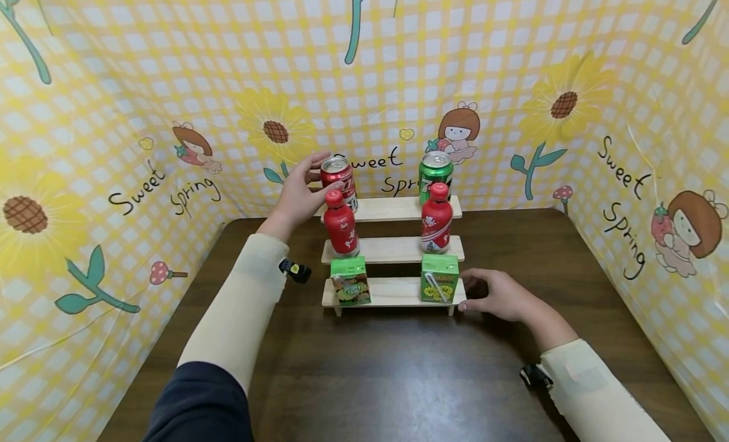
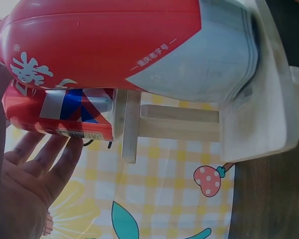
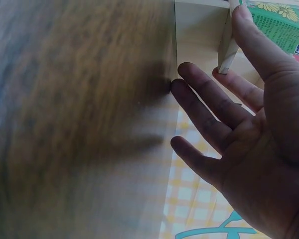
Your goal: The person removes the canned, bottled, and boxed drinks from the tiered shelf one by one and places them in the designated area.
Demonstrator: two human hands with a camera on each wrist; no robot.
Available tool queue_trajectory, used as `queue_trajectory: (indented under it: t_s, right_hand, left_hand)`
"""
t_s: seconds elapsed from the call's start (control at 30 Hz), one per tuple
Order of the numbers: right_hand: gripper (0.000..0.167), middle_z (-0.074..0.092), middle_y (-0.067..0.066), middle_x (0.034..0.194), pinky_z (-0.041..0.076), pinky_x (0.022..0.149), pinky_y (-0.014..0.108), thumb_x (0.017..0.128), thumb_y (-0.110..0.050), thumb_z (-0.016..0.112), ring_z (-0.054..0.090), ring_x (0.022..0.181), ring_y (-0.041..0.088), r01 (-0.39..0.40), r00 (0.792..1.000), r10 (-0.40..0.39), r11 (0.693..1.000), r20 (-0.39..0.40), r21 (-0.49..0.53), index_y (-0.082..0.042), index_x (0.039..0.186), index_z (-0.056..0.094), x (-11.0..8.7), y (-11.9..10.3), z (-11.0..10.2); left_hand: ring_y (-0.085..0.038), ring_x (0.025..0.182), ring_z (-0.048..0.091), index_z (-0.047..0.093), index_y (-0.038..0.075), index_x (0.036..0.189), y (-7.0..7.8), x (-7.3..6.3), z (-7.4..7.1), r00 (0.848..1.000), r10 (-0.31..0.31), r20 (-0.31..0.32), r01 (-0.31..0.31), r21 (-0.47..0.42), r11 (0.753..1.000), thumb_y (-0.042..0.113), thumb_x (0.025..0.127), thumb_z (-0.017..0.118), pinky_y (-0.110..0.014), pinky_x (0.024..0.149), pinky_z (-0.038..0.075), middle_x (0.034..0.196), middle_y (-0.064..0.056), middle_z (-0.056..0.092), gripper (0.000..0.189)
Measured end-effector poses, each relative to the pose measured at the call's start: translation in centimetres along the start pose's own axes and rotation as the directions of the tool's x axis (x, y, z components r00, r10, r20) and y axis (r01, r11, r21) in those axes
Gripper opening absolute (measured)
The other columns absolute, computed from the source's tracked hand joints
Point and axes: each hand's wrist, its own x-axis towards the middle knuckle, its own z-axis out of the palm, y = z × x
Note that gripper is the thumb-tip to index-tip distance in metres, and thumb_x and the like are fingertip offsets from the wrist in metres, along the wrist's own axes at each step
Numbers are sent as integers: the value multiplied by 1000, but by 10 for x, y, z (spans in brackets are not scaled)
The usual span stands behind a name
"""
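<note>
On a three-tier wooden shelf [image 1: 393, 291], my left hand [image 1: 297, 192] grips a red soda can [image 1: 338, 172] at the left of the top tier. The thumb passes in front of the can, just above a red bottle [image 1: 340, 230] on the middle tier. In the left wrist view, fingertips touch the can [image 2: 65, 110] while the bottle covers part of it. At the right end of the bottom tier, my right hand [image 1: 501, 295] pinches the board's edge between thumb and index finger. Its other fingers are spread, beside a green drink carton [image 1: 440, 277].
A green can [image 1: 435, 171] stands on the top tier's right, with a second red bottle [image 1: 436, 220] below it. Another green-and-brown carton [image 1: 350, 282] sits at the bottom left. The brown table [image 1: 387, 372] is backed by a patterned yellow checked cloth [image 1: 364, 94].
</note>
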Motion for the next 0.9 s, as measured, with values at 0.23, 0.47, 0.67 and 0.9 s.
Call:
queue_trajectory:
  t_s: [0.23,0.47,0.67,0.9]
  right_hand:
    - [69,71,1,111,55,94,47,84,-41,90,65,104,20,4,1000,-4,1000,1,0,-9,139,63,-1,0,0]
    - [69,71,1,112,56,94,46,83,-40,91,66,104,20,12,1000,-12,1000,-5,10,-8,138,63,0,1,3]
    - [66,72,1,107,54,92,45,83,-32,92,67,102,20,45,999,-44,997,-13,67,-3,135,63,0,3,4]
    - [66,72,-1,103,55,90,42,83,-31,93,67,99,19,50,999,-47,994,-26,93,-2,134,63,2,6,5]
  left_hand:
    - [-43,115,63,47,1,153,24,-5,-2,1000,-2,28,2,-15,1000,6,96,77,-52,97,57,139,-25,53,65]
    - [-45,113,64,47,2,154,24,-5,-2,999,-15,39,17,-34,999,6,93,80,-45,92,60,140,-24,52,69]
    - [-44,114,63,47,2,154,25,-5,0,999,-25,34,26,-22,999,6,94,79,-44,92,60,141,-23,52,68]
    - [-40,113,65,50,3,152,25,-5,1,1000,-25,8,25,-40,999,4,94,78,-48,93,59,140,-22,54,65]
